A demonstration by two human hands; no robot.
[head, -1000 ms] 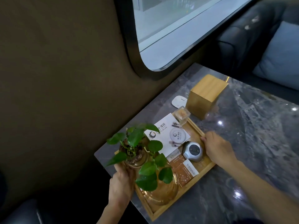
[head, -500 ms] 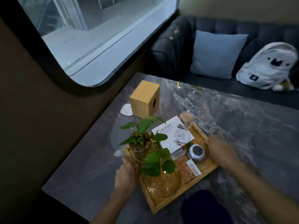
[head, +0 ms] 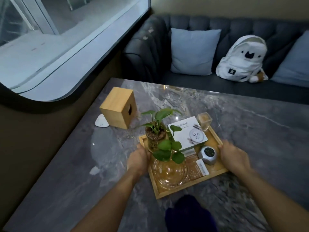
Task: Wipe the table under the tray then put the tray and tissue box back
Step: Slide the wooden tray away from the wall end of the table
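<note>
A wooden tray [head: 190,185] sits mid-table on the grey marble table [head: 250,131]. It carries a green plant in a glass jar [head: 156,134], a glass bowl [head: 169,173], a white card box [head: 188,133], a small glass cup [head: 204,121] and a silver round device [head: 208,154]. My left hand [head: 138,159] grips the tray's left rim. My right hand [head: 234,156] grips its right rim. The wooden tissue box [head: 119,107] stands to the far left of the tray, apart from it. A dark blue cloth [head: 189,213] lies on the table just in front of the tray.
A white coaster-like piece [head: 101,121] lies beside the tissue box near the table's left edge. A small white scrap [head: 94,169] lies left of my left hand. Beyond the table stands a dark sofa [head: 150,47] with pale cushions [head: 194,51] and a white backpack [head: 242,59].
The tray has moved away from the table's left edge towards the middle, held in both hands. My view has swung right and up, so the sofa and blue cloth now show.
</note>
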